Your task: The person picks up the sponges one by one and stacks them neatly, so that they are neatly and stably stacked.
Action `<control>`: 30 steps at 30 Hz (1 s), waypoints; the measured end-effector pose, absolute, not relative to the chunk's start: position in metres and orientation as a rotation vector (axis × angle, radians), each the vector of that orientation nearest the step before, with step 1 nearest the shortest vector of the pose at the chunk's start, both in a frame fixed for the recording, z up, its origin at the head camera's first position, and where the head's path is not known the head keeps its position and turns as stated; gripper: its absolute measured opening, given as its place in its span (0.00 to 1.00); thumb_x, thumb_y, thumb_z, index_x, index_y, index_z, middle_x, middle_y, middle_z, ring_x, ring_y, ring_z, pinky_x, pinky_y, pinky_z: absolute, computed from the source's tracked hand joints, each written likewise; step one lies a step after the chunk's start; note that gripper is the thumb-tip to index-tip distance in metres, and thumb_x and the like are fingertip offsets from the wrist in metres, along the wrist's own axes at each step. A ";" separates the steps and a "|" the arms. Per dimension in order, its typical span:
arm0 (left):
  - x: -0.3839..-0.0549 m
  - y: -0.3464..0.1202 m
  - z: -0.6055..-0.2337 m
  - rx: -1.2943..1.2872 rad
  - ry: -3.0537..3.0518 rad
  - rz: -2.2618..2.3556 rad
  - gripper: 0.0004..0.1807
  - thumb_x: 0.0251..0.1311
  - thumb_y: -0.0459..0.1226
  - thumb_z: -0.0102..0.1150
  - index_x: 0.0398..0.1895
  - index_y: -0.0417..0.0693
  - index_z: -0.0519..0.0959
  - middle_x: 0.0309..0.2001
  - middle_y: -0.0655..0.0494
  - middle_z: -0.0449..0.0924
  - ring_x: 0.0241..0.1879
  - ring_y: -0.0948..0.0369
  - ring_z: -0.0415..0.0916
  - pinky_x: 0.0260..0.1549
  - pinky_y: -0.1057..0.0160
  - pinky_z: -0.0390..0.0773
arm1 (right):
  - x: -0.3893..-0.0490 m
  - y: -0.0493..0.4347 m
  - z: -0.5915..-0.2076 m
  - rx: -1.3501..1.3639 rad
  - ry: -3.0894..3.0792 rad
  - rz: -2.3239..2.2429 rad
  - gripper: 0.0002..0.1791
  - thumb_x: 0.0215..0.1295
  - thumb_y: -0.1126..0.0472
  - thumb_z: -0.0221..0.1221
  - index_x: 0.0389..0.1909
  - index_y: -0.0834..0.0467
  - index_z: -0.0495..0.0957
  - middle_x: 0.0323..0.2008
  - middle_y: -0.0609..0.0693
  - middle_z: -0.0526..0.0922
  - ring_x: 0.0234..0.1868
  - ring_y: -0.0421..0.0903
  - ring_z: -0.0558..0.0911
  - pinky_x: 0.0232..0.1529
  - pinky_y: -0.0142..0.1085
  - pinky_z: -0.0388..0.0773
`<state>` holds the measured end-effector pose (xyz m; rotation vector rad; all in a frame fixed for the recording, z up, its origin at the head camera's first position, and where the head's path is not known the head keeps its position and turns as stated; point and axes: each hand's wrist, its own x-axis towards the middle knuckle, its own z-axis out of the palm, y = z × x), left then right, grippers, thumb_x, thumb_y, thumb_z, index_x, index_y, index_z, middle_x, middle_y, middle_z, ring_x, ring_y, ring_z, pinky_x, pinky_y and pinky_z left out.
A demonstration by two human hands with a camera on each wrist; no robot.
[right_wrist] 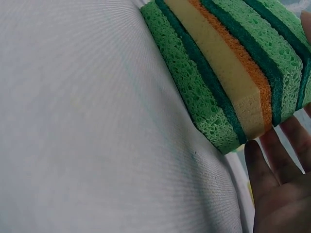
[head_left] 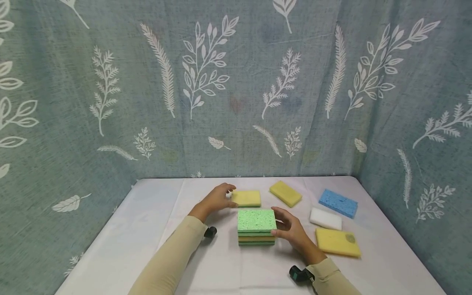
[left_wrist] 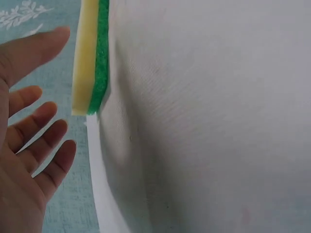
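Note:
In the head view, a stack of sponges (head_left: 256, 221) with a porous light green top stands in front of me. Green and yellow-orange layers show along its side in the right wrist view. My right hand (head_left: 291, 229) holds the stack's right end, thumb at the front corner and fingers toward the back. Behind the stack lies a yellow sponge (head_left: 246, 198) with a green scouring side underneath. My left hand (head_left: 217, 198) is at that sponge's left end; the left wrist view shows its fingers spread and apart from the sponge.
Farther right on the white-covered table (head_left: 147, 229) lie another yellow sponge (head_left: 285, 194), a blue sponge (head_left: 338, 203), a white sponge (head_left: 326, 218) and a larger yellow sponge (head_left: 337, 242) with a round mark. A leaf-patterned curtain (head_left: 236, 94) surrounds the table's back and sides.

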<state>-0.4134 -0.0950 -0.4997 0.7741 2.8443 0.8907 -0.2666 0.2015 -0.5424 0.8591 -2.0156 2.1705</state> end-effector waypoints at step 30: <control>-0.431 -0.087 -0.513 0.714 2.826 0.856 0.44 0.38 0.49 0.81 0.60 0.39 0.76 0.51 0.50 0.75 0.45 0.56 0.73 0.45 0.56 0.76 | -0.268 0.202 -0.544 0.827 -2.050 2.165 0.40 0.55 0.71 0.67 0.68 0.70 0.61 0.59 0.71 0.70 0.60 0.62 0.71 0.58 0.37 0.73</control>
